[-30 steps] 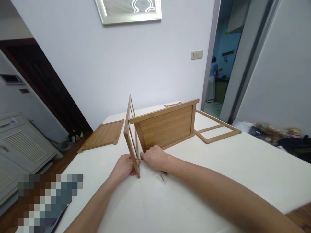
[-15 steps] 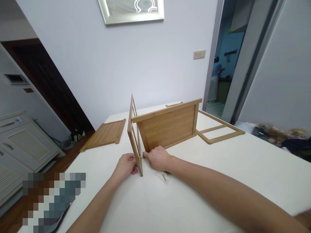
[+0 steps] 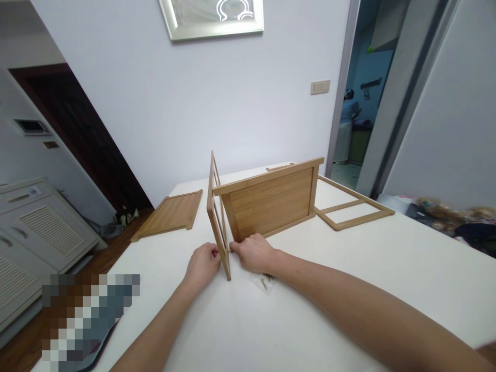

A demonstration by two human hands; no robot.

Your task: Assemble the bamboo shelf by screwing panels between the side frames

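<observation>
wooden panel point(image 3: 271, 204) upright on white table point(image 3: 302, 315), beside open frame point(image 3: 223, 258). our right hand point(image 3: 253, 253) grips its lower near corner; left hand point(image 3: 202, 266) at frame foot, grasp unclear. uneven push could tip frame.
</observation>
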